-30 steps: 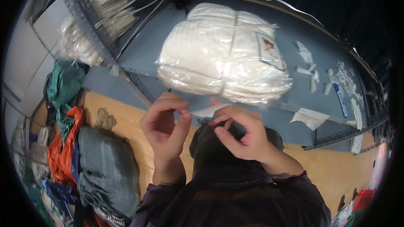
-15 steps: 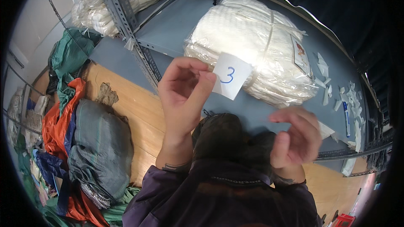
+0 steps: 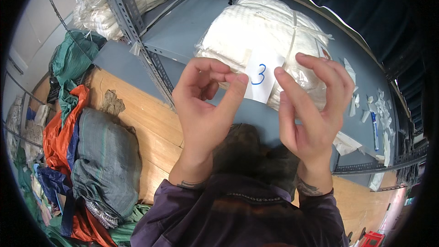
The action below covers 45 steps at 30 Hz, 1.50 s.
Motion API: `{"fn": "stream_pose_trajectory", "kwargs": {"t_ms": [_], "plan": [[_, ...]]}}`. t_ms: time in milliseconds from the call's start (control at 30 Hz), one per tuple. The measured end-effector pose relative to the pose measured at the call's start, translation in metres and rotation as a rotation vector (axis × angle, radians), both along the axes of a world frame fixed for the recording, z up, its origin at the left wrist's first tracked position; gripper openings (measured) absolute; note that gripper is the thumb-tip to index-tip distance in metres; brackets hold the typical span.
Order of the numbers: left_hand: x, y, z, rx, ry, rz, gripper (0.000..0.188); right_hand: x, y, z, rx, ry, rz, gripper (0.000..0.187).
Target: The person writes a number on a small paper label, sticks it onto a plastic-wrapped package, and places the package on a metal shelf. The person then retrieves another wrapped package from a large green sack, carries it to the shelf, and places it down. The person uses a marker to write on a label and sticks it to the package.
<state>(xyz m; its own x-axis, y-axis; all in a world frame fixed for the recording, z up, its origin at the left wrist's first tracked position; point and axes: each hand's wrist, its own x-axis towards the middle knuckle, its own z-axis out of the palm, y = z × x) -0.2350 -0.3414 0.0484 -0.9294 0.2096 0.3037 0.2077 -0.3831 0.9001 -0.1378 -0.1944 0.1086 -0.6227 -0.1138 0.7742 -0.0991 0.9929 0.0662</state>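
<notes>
My left hand (image 3: 203, 103) pinches the left edge of a small white paper slip (image 3: 264, 82) between thumb and index finger. A blue handwritten mark faces up on the slip. My right hand (image 3: 315, 114) is raised at the slip's other side, fingers apart and curved. One of its fingertips comes close to the slip's right edge; whether they touch I cannot tell. Behind both hands lies a thick bundle of white cloth (image 3: 260, 25), wrapped in clear plastic and tied with a pale strap. The right hand hides part of the bundle's lower right.
The bundle rests on a grey shelf (image 3: 178, 32) with a perforated metal upright (image 3: 123, 23) at its left. Torn white scraps (image 3: 384, 114) and a blue marker (image 3: 375, 130) lie at the right. A stuffed grey sack (image 3: 107, 155) and an orange sheet (image 3: 59, 128) cover floor at the left.
My right hand has moved up and left to the slip, its fingers spreading. The slip has shifted slightly right, still pinched in my left hand.
</notes>
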Motion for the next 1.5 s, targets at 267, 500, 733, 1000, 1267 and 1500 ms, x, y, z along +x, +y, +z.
{"fn": "stream_pose_trajectory", "kwargs": {"t_ms": [267,500,733,1000,1267,1500], "plan": [[-0.008,0.002,-0.003,-0.066,0.02,0.031,0.024,-0.013,0.005,-0.011,-0.011,-0.04,-0.057,0.044],[-0.008,0.013,-0.008,-0.16,0.125,0.198,0.025,-0.015,0.006,-0.012,0.023,-0.058,-0.126,0.045],[-0.012,0.01,-0.003,-0.426,0.47,0.537,0.025,-0.015,0.001,-0.011,0.026,-0.091,-0.172,0.047],[-0.013,0.011,-0.004,-0.648,0.793,0.46,0.038,-0.009,0.001,-0.012,0.048,-0.104,-0.183,0.051],[-0.009,0.01,-0.002,-0.585,0.761,0.389,0.042,-0.003,0.005,-0.012,0.037,-0.107,-0.184,0.055],[-0.01,0.006,-0.016,-0.523,0.706,0.395,0.044,0.003,0.009,-0.012,0.035,-0.125,-0.205,0.054]]}}
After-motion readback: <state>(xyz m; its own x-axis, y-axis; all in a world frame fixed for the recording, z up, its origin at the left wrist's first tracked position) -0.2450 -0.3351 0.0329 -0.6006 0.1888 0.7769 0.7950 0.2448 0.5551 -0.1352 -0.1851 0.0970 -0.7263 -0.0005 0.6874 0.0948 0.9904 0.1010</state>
